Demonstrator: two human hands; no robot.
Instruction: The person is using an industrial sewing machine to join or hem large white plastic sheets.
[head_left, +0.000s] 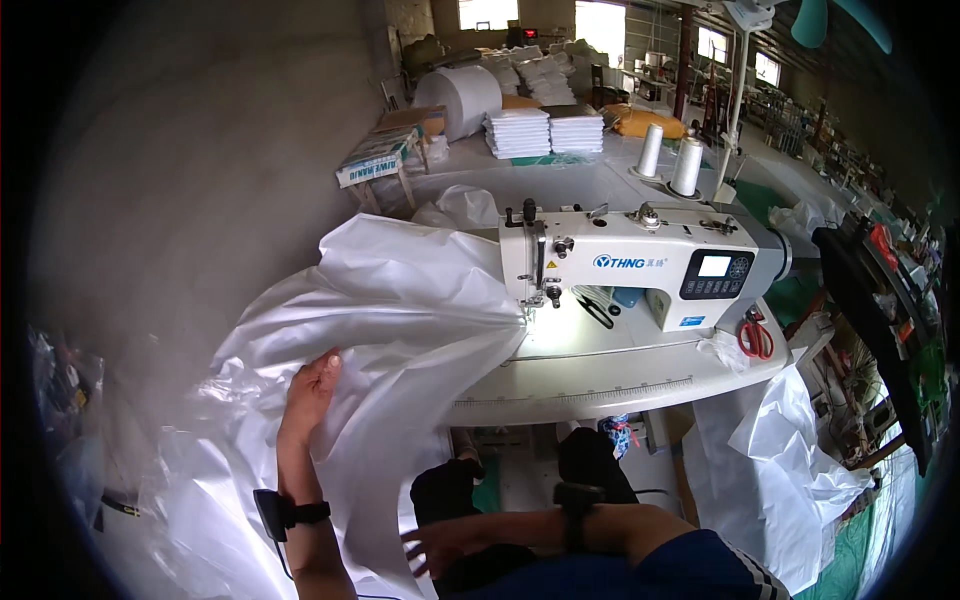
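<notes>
A large sheet of white, slightly shiny plastic-like fabric [390, 320] runs from under the needle of a white sewing machine [620, 262] and drapes in folds over the left side. On this sheet, left of the needle, rests my left hand [314, 390]; its fingers look stretched out against the material. My right hand [438, 547] is low in front of my lap, beside the sheet's near edge, with its fingers apart and nothing visible in them. The needle area is lit, and the sheet's gathered corner sits at the presser foot [528, 314].
Red-handled scissors [757, 340] and a black tool [596, 311] lie on the machine table [600, 385]. Two white thread cones [686, 168] stand behind. More white sheeting [790, 450] hangs at the right. Stacked white bundles [518, 133] and a large roll [460, 102] are at the back.
</notes>
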